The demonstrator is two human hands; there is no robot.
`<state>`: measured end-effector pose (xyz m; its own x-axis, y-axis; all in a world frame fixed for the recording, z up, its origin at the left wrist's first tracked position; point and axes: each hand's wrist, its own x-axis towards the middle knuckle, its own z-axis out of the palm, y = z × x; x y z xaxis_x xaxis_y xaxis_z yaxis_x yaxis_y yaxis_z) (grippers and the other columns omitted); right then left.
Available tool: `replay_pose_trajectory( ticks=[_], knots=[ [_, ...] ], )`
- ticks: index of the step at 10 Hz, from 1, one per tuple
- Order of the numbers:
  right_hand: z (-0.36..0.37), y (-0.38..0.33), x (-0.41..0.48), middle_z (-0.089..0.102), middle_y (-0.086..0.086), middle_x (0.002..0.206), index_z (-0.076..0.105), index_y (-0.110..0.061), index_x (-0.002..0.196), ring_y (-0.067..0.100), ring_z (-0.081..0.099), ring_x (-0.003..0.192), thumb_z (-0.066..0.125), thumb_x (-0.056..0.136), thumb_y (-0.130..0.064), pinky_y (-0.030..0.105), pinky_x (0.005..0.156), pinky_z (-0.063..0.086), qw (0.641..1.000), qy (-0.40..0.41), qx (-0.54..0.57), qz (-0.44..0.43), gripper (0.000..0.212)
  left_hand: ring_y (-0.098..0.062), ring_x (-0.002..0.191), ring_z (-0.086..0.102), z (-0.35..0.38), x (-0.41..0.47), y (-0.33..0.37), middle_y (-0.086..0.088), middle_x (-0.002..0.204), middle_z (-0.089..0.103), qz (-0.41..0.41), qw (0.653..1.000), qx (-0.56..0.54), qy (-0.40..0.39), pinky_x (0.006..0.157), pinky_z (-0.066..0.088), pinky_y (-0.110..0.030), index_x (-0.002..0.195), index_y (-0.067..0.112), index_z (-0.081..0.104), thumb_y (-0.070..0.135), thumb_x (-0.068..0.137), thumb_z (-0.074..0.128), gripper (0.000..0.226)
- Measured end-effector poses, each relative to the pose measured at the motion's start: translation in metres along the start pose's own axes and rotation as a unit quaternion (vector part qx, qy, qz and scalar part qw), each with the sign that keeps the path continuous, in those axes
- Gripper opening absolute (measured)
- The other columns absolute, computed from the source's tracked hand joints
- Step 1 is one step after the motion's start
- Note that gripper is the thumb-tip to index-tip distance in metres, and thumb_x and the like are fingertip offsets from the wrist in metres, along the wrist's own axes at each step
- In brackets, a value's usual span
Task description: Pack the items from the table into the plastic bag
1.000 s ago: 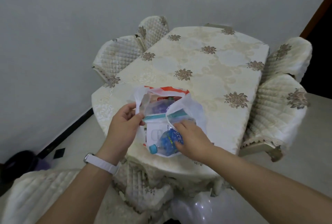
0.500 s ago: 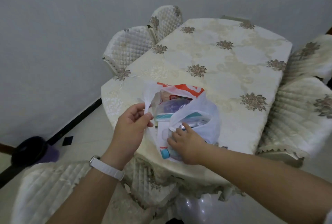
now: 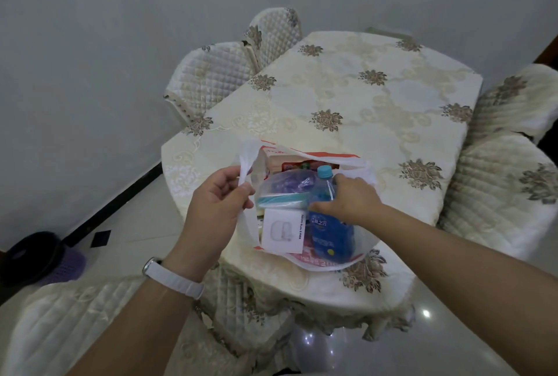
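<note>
A white plastic bag (image 3: 360, 242) with red print lies open at the near end of the table (image 3: 362, 122). Inside it I see a blue water bottle (image 3: 327, 232) with a light blue cap, a white earbuds box (image 3: 282, 232), a clear zip pouch (image 3: 283, 187) with purple contents, and a red-and-white package (image 3: 282, 161) at the back. My left hand (image 3: 219, 205) pinches the bag's left handle (image 3: 245, 164). My right hand (image 3: 347, 197) grips the bottle's upper part inside the bag, beside the right handle.
Quilted cream chairs stand around the table: two at the back left (image 3: 211, 73), two at the right (image 3: 501, 194), one below my left arm (image 3: 75, 324). A dark bin (image 3: 36, 255) sits on the floor at left by the wall.
The bottle has turned: its cap pointed toward me at the bag's near edge, now it points away with my right hand gripping it. The left hand still holds the handle.
</note>
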<state>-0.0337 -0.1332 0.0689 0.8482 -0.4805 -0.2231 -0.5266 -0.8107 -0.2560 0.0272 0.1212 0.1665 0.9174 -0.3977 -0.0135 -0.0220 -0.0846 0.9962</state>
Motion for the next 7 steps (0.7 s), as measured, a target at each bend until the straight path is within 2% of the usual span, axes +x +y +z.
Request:
replay_pose_trajectory(
  ticks=[1,2,3,4,5,6,7],
  knots=[
    [0.009,-0.001,0.005,0.062,-0.001,0.11,0.05,-0.023,0.121,0.022,0.06,0.095,0.068,0.063,-0.077,0.036,0.077,0.053,0.997,-0.005,0.074,-0.008,0.081,-0.01,0.062,0.059,0.004,0.0,-0.002,0.001,0.074,0.066,-0.007,1.0,0.009,-0.006,0.065,0.05,-0.017,0.11,0.01,0.067,0.0,0.093,0.056,0.023],
    [0.014,-0.003,0.004,0.058,0.001,0.121,0.047,-0.026,0.126,0.02,0.057,0.103,0.069,0.063,-0.073,0.038,0.085,0.052,0.991,0.01,0.136,-0.009,0.082,-0.008,0.065,0.062,0.007,-0.002,-0.005,0.001,0.078,0.068,-0.009,1.0,0.028,-0.006,0.066,0.052,-0.016,0.11,0.014,0.067,0.004,0.093,0.058,0.021],
    [0.015,-0.006,-0.005,0.055,-0.001,0.13,0.044,-0.025,0.132,0.02,0.052,0.115,0.07,0.075,-0.061,0.038,0.095,0.048,0.986,0.004,0.162,-0.028,0.073,-0.013,0.076,0.066,0.007,-0.006,-0.01,0.001,0.085,0.07,-0.005,0.999,0.039,0.002,0.07,0.053,-0.02,0.106,0.02,0.067,0.007,0.093,0.062,0.019],
    [0.013,-0.005,-0.016,0.051,0.002,0.136,0.041,-0.023,0.137,0.021,0.048,0.122,0.066,0.081,-0.059,0.038,0.099,0.044,0.988,0.013,0.148,-0.036,0.071,-0.01,0.082,0.065,0.007,-0.012,-0.012,0.003,0.094,0.07,0.03,0.996,0.084,-0.015,0.074,0.054,-0.024,0.104,0.03,0.065,0.011,0.092,0.065,0.023],
    [0.008,0.006,-0.025,0.053,0.005,0.132,0.043,-0.021,0.134,0.023,0.051,0.116,0.064,0.081,-0.061,0.037,0.092,0.045,0.988,0.035,0.147,-0.024,0.069,0.007,0.092,0.059,0.008,-0.02,-0.012,0.017,0.1,0.065,0.074,0.982,0.171,-0.025,0.077,0.045,-0.016,0.103,0.045,0.057,0.019,0.09,0.067,0.031],
    [-0.003,0.013,-0.044,0.05,0.007,0.135,0.042,-0.017,0.136,0.024,0.048,0.12,0.061,0.086,-0.059,0.037,0.094,0.044,0.99,0.041,0.129,-0.026,0.068,0.004,0.103,0.053,0.008,-0.027,-0.013,0.017,0.112,0.058,0.123,0.958,0.257,-0.021,0.081,0.04,-0.014,0.122,0.037,0.054,0.028,0.089,0.068,0.036],
    [-0.008,0.023,-0.059,0.046,0.007,0.139,0.039,-0.016,0.141,0.024,0.046,0.124,0.058,0.089,-0.057,0.037,0.097,0.042,0.989,0.054,0.132,-0.028,0.07,-0.001,0.112,0.046,0.007,-0.036,-0.018,0.011,0.125,0.052,0.151,0.94,0.305,0.01,0.091,0.039,-0.022,0.137,0.025,0.047,0.033,0.089,0.066,0.052]
  ],
)
